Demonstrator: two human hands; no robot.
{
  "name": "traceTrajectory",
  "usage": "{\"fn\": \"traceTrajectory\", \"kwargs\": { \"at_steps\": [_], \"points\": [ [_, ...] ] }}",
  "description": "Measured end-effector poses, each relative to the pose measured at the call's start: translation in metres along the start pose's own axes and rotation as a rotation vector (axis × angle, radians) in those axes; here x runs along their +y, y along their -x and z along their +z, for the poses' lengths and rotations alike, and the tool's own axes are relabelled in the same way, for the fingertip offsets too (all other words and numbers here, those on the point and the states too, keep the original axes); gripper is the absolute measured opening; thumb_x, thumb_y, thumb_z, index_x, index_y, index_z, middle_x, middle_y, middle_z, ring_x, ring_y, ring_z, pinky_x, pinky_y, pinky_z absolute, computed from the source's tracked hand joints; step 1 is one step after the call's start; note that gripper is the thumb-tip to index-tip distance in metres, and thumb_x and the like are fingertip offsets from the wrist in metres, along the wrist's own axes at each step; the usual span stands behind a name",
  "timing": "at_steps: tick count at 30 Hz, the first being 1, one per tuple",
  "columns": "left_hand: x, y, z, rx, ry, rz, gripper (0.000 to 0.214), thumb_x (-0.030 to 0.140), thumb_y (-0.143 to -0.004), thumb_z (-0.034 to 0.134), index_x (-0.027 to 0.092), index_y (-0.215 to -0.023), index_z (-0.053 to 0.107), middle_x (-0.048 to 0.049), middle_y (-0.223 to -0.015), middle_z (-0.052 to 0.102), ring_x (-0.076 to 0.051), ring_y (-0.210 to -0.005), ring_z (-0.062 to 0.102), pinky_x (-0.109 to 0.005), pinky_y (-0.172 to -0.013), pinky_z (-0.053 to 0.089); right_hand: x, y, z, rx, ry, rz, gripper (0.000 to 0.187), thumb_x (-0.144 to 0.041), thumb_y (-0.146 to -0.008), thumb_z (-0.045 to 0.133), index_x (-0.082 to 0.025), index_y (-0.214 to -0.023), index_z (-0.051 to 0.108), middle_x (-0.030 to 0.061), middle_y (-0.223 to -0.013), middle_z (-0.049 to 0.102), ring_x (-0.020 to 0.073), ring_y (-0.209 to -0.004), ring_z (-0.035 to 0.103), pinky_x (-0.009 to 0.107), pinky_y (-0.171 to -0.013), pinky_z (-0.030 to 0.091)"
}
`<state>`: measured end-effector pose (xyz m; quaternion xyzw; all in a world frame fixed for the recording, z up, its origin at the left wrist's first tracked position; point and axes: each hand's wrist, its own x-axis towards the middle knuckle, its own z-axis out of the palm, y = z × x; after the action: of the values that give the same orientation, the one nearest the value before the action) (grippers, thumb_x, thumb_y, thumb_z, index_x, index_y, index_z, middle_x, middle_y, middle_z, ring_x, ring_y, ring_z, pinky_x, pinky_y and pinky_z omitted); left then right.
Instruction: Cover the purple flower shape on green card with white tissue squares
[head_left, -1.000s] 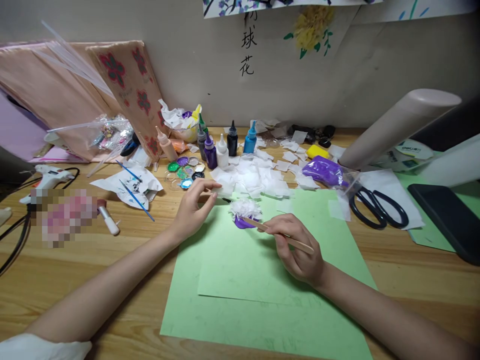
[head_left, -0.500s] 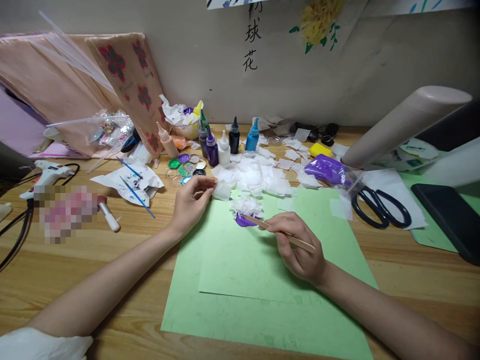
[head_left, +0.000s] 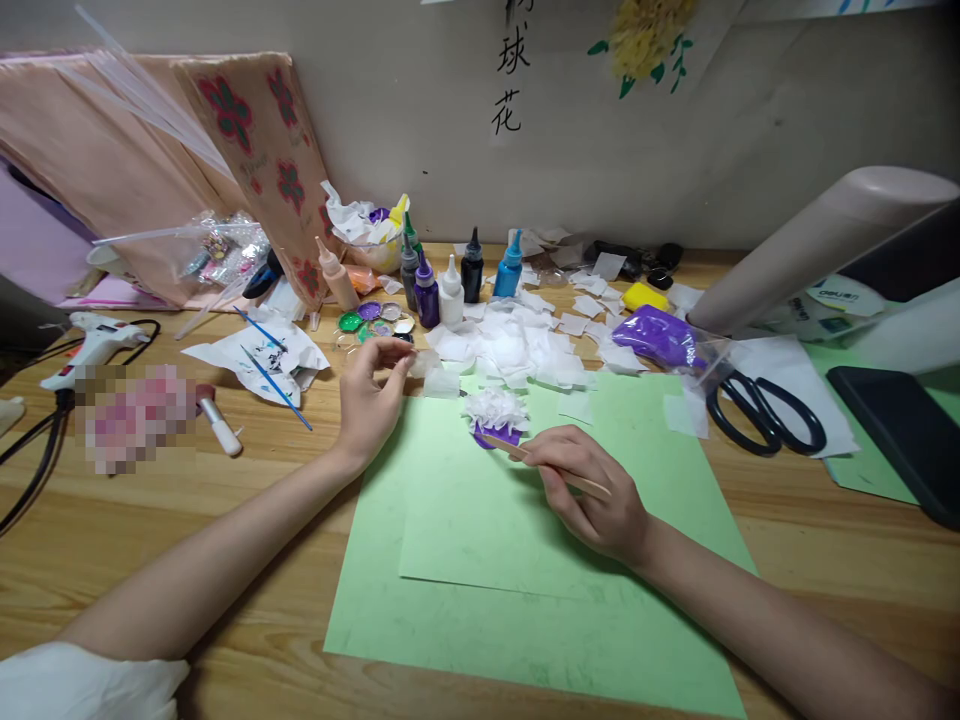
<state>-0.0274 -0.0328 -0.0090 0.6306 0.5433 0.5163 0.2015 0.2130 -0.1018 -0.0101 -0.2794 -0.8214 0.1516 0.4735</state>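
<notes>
My right hand [head_left: 589, 492] grips a flat wooden craft stick [head_left: 504, 445]. The stick's tip touches purple clay [head_left: 491, 436] on the green paper [head_left: 480, 520]. White ruffled tissue [head_left: 496, 411] covers the upper part of that clay. My left hand [head_left: 373, 395] is raised at the paper's left edge, with thumb and fingertips pinched on a small tissue paper square [head_left: 424, 364]. Just beyond lies a pile of loose white tissue squares [head_left: 514, 345].
Paint bottles [head_left: 450, 292] stand behind the pile. Scissors [head_left: 765, 412], a purple clay pack [head_left: 654, 336] and a black phone [head_left: 896, 435] lie right. On the left are a glue gun [head_left: 97, 350], paintbrushes [head_left: 277, 375] on crumpled paper and a small white bottle [head_left: 223, 430].
My left hand has drawn back slightly to the left, with a tissue square now showing at its fingertips. The craft stick's tip has moved slightly lower on the clay.
</notes>
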Motion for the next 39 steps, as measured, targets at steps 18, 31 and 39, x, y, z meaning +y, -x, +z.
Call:
{"fn": "traceTrajectory", "kwargs": {
  "at_steps": [18,31,39],
  "points": [
    [0.023,0.018,0.006,-0.593,0.257,-0.206,0.012,0.021,-0.076,0.070,0.015,-0.082,0.062,-0.0027,-0.080,0.067,-0.012,-0.072,0.062,-0.023,-0.065,0.048,0.002,-0.002,0.001,0.000,0.091,0.058,0.025,-0.006,-0.089,0.050,-0.021,-0.108,0.054,0.0061,-0.089,0.068,0.0176,-0.085,0.063,0.030,-0.073,0.056],
    [0.022,0.021,0.012,-0.507,0.098,-0.032,0.003,0.018,-0.081,0.063,0.017,-0.084,0.064,-0.0005,-0.083,0.067,-0.012,-0.076,0.062,-0.023,-0.071,0.049,-0.004,-0.001,-0.002,-0.080,0.134,-0.133,0.028,-0.006,-0.086,0.046,-0.020,-0.109,0.051,0.0072,-0.081,0.067,0.0194,-0.077,0.063,0.033,-0.064,0.058],
    [0.020,0.021,0.012,-0.513,0.074,-0.008,0.005,0.021,-0.082,0.064,0.017,-0.086,0.064,-0.0004,-0.082,0.066,-0.011,-0.074,0.062,-0.022,-0.068,0.048,-0.002,-0.005,0.001,-0.069,0.182,-0.047,0.023,-0.006,-0.088,0.048,-0.020,-0.105,0.052,0.0067,-0.081,0.065,0.0186,-0.077,0.062,0.031,-0.064,0.058]
  ]
}}
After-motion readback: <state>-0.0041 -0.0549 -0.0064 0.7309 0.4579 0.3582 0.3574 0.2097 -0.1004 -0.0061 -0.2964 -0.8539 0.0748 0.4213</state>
